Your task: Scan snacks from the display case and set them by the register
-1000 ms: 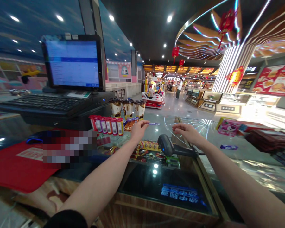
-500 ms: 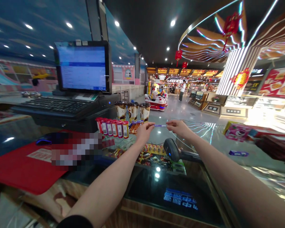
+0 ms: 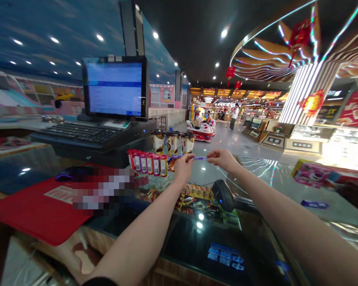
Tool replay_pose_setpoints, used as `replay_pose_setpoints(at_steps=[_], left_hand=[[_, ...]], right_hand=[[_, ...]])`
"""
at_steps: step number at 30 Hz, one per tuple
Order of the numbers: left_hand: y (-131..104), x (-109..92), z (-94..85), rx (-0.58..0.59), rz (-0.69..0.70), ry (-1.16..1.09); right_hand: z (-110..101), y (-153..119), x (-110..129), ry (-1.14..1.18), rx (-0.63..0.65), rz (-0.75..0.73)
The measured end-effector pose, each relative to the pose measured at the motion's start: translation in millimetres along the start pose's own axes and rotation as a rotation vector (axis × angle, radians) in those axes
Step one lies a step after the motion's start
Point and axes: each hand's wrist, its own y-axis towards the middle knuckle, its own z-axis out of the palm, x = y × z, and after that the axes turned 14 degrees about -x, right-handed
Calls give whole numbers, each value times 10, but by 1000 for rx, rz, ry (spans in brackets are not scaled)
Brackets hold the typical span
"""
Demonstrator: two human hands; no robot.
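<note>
A slim purple-wrapped bar [image 3: 200,158] is stretched level between my hands above the glass counter [image 3: 209,169]. My left hand [image 3: 183,170] pinches its left end, and my right hand [image 3: 224,160] pinches the right end. Just left of my left hand stand several red, purple and yellow tubes [image 3: 150,163] in a row. Behind them are cups with dark lids [image 3: 173,142]. A black handheld scanner [image 3: 223,195] rests on the counter below my right hand. Further right lies another purple packet [image 3: 314,204].
On the left stand a monitor [image 3: 115,89], a keyboard [image 3: 74,133] and a mouse [image 3: 74,173] on a red mat [image 3: 32,214]. A pink box [image 3: 312,173] lies at the right. A person [image 3: 234,116] stands far off in the hall.
The view has shifted slightly, so most things appear further right and lower. Both hands still pinch the purple bar, held at about the same place over the counter.
</note>
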Motion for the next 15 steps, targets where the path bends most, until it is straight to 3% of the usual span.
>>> replay_pose_setpoints(at_steps=[9, 15], left_hand=[[54, 92, -12, -60, -7, 87], [68, 130, 3, -94, -57, 152]], right_hand=[[291, 60, 261, -240, 27, -187], [370, 117, 380, -313, -4, -224]])
